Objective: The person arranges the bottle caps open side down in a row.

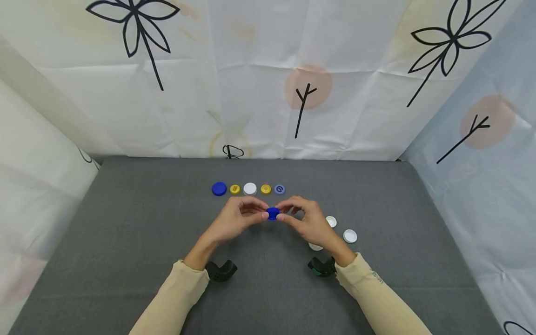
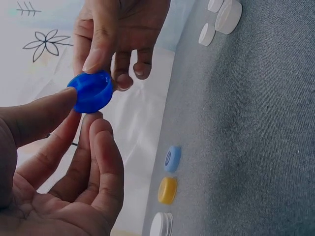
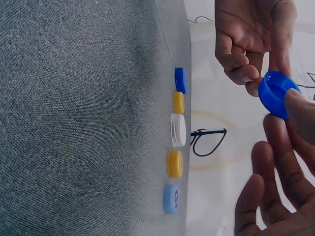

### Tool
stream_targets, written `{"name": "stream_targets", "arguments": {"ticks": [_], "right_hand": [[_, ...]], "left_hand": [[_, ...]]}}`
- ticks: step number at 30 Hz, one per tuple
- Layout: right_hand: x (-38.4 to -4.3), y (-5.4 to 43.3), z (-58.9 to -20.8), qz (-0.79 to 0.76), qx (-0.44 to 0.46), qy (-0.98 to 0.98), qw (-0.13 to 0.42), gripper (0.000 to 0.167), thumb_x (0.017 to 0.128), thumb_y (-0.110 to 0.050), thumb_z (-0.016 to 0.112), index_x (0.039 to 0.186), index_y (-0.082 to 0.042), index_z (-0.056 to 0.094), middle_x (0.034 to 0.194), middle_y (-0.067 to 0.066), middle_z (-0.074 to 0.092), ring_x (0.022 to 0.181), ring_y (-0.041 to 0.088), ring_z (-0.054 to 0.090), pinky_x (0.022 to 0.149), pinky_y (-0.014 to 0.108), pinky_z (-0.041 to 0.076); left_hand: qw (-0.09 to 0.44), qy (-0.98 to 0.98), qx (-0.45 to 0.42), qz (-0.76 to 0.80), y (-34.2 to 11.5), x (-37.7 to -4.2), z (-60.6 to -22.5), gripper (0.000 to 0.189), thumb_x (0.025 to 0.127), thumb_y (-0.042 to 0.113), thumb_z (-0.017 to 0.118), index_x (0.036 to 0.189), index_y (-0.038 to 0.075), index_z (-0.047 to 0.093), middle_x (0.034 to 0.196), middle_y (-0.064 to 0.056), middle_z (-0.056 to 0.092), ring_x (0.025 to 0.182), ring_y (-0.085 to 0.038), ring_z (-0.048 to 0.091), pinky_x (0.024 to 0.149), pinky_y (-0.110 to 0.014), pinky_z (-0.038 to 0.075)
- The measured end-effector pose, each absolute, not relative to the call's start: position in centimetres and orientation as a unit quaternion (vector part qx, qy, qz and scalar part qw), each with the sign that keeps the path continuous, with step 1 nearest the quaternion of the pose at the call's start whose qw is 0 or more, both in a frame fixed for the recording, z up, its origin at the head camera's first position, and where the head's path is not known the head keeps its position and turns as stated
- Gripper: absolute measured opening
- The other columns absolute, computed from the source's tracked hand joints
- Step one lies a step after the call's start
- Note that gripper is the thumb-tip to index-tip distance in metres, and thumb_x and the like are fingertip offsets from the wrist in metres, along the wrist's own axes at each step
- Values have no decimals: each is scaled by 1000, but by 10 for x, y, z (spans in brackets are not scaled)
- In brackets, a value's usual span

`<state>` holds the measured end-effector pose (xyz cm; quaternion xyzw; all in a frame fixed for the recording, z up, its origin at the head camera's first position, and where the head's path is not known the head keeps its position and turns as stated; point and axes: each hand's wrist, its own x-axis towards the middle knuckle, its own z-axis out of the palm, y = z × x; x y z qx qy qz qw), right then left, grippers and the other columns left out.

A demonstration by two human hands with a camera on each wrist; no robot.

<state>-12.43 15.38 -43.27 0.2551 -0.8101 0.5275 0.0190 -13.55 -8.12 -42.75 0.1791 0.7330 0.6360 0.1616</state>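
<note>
A blue plastic bottle cap (image 1: 273, 213) is held above the grey cloth between both hands. My left hand (image 1: 237, 217) pinches its left edge with thumb and fingers, and my right hand (image 1: 307, 220) pinches the right edge. In the left wrist view the cap (image 2: 92, 92) is tilted so that its hollow inside shows. The right wrist view also shows the thumbs and fingertips on the rim of the cap (image 3: 278, 94). Just beyond the hands lies a row of caps: a blue one (image 1: 219, 188), a yellow one (image 1: 235, 189), a white one (image 1: 250, 189), another yellow one (image 1: 265, 189) and a light blue one (image 1: 279, 189).
Three white caps lie by the right forearm: one cap (image 1: 331, 221) beside the hand, another cap (image 1: 350, 236) farther right, and a third cap (image 1: 316, 247) partly hidden under the wrist. Printed white cloth (image 1: 251, 107) hangs behind the grey-covered table (image 1: 146, 223) and at its sides.
</note>
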Motion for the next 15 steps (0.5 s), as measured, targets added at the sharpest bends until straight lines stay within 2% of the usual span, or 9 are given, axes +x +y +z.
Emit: {"name": "stream_targets", "arguments": {"ticks": [6, 10, 15], "right_hand": [[-126, 151, -432, 538, 278, -792, 75, 21, 85, 6, 78, 105, -3, 76, 99, 10, 71, 90, 32, 62, 77, 47, 48], [-125, 151, -431, 534, 288, -791, 80, 24, 83, 7, 78, 106, -1, 76, 101, 12, 71, 90, 35, 62, 76, 47, 49], [-126, 155, -427, 515, 271, -813, 29, 27, 87, -4, 80, 113, -5, 76, 104, 6, 72, 93, 29, 65, 78, 49, 53]], "left_hand": [[184, 729, 160, 639, -79, -135, -426, 24, 98, 13, 71, 117, -2, 71, 107, -17, 72, 104, -45, 67, 90, -56, 53], [193, 728, 158, 638, -78, -135, -425, 30, 96, 14, 73, 120, -3, 70, 107, -13, 72, 102, -36, 70, 89, -46, 56], [160, 741, 186, 625, -75, -138, -428, 33, 90, 8, 78, 119, -5, 69, 105, -14, 72, 94, -23, 70, 82, -32, 58]]}}
